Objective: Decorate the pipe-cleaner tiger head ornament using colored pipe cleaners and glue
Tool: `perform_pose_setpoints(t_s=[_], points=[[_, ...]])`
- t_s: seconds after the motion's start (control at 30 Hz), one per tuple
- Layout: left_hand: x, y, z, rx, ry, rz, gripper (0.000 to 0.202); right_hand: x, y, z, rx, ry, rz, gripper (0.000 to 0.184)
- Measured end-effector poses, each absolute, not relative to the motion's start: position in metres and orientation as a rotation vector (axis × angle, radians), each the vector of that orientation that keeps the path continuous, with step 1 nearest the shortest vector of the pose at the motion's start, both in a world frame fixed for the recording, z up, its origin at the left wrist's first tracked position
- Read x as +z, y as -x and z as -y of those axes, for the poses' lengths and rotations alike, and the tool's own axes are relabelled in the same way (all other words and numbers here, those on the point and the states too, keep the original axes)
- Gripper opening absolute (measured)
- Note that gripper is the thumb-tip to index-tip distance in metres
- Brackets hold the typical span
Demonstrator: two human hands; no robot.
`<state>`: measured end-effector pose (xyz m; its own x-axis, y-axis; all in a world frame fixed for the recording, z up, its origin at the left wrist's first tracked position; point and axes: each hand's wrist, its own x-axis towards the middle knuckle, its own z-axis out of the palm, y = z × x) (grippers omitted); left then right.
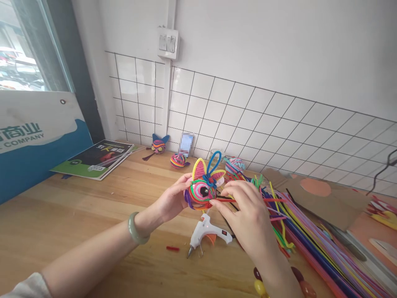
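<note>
My left hand grips a colourful pipe-cleaner animal head from its left side, held above the wooden table. The head has a black eye, a yellow-pink ear and blue loops on top. My right hand is closed in a pinch on a red pipe cleaner pressed against the head's right side. A white hot glue gun lies on the table just below both hands.
A pile of several loose pipe cleaners spreads at the right. Two finished pipe-cleaner figures stand by the tiled wall. A booklet lies at the back left. Cardboard lies at the right, a small red piece near the glue gun.
</note>
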<state>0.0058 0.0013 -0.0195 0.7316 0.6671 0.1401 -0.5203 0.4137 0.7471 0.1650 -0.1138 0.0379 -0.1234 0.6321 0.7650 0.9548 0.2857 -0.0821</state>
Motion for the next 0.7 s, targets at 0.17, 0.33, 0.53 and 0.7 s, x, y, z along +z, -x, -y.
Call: perform_pose_setpoints(t_s=[0.17, 0.33, 0.53, 0.7], points=[[-0.019, -0.005, -0.001, 0.814, -0.893, -0.182, 0.032, 0.040, -0.159, 0.121, -0.835, 1.485, 1.802, 0.018], [-0.015, -0.001, -0.002, 0.842, -0.875, -0.118, 0.038, 0.031, -0.150, 0.126, -0.837, 1.477, 1.801, 0.027], [-0.013, 0.000, -0.003, 0.829, -0.845, -0.083, 0.028, 0.029, -0.141, 0.128, -0.781, 1.580, 1.793, 0.035], [-0.016, 0.000, -0.004, 0.809, -0.830, -0.066, 0.031, 0.030, -0.138, 0.131, -0.777, 1.559, 1.766, 0.029]])
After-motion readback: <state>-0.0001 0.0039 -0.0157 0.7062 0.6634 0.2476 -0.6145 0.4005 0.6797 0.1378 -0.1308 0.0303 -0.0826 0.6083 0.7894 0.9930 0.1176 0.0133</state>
